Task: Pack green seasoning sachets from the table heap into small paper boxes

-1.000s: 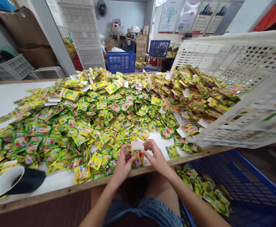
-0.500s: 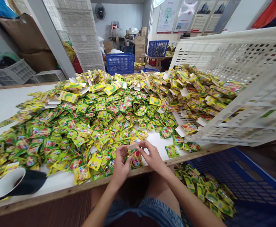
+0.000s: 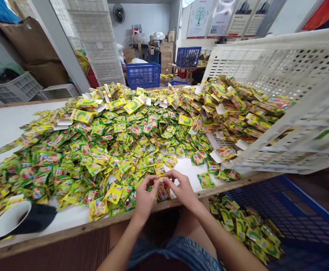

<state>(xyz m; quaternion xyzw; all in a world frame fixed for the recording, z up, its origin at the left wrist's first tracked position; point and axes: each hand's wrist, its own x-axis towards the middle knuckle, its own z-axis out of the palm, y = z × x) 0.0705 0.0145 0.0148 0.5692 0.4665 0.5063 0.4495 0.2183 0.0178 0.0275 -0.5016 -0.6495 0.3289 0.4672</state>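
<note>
A small printed box [image 3: 163,192], green and red with yellow, stands between my hands at the table's front edge. My left hand [image 3: 146,194] grips its left side, fingers curled over the top. On the other side, my right hand [image 3: 181,187] pinches the top edge with thumb and fingertips. Fingers of both hands cover the box's upper end, so its flap is mostly hidden. Just beyond lies a heap of green and yellow sachets [image 3: 130,150]. A single green sachet [image 3: 205,180] lies to the right of my right hand.
Open-flapped yellow boxes [image 3: 133,105] are piled along the back. More boxes spill from a tipped white crate [image 3: 266,158] at right. A dark mug [image 3: 37,217] lies at front left. Below the table's right edge, a blue crate [image 3: 302,222] holds filled-looking yellow-green packs [image 3: 246,229].
My fingers have closed over the top of the box, where a pale open flap showed before. Both hands have drawn closer together; the box stays at the table edge.
</note>
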